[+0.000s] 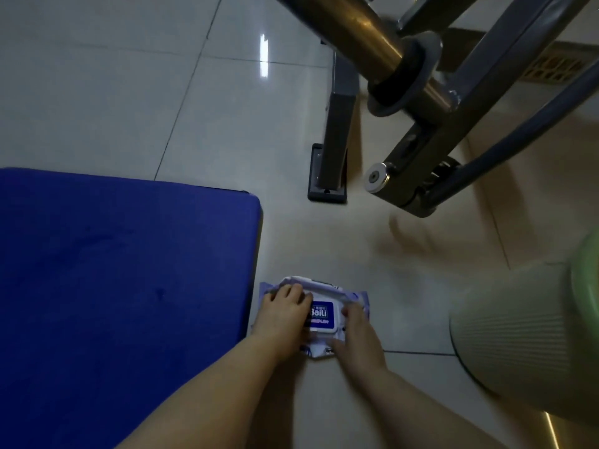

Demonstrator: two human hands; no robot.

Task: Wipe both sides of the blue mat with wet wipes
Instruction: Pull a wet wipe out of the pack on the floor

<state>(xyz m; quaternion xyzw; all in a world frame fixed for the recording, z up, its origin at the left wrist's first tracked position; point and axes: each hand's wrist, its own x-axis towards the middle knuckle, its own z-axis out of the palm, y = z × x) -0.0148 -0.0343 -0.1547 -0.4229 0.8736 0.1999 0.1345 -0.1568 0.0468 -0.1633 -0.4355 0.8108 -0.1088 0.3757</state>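
Two bare forearms are reaching down to a soft white-and-purple plastic pack of wet wipes lying on the glossy pale tiled floor. The left hand is pressing on the pack's left half, fingers curving over its far crinkled edge; the right hand is cupping the right side, fingertips resting at the edge of the rigid white flip lid with its blue label. Whether that lid is being lifted cannot be told; it is looking closed, and no wipe is showing.

By that reckoning the job is only beginning: a wipe is yet to be drawn, and both faces of the mat are waiting to be cleaned. No damp streaks are showing on its upper face.

Just left of the left hand, nearly touching the pack, the thick deep-blue padded mat is lying flat, its matte, slightly napped surface ending in a rounded corner beyond the fingers. To the right of the right hand, a pale-green ribbed cylindrical container is standing close by, blurred at the frame's edge. Farther ahead of both hands, a grey metal frame of square tubes with a brass-toned round bar and a black rubber-footed leg is looming over the tiles.
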